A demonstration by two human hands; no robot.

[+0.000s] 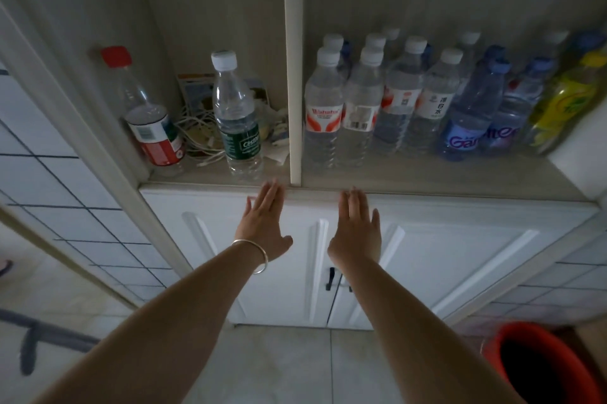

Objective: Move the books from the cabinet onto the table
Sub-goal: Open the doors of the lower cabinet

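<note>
Labels read "Wahaha" (323,114), "Cestbon" (241,142), "Ganten" (464,141). Left hand (264,223) and right hand (356,226) flat, fingers straight together, holding nothing, at six o'clock below cabinet (460,233) shelf edge.

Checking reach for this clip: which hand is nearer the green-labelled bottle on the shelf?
Left. The left hand is just below the green-labelled bottle, fingertips at the shelf edge. The right hand is further right, below the other compartment.

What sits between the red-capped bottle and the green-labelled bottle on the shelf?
In the head view, tangled white cables lie between the red-capped bottle and green-labelled bottle.
</note>
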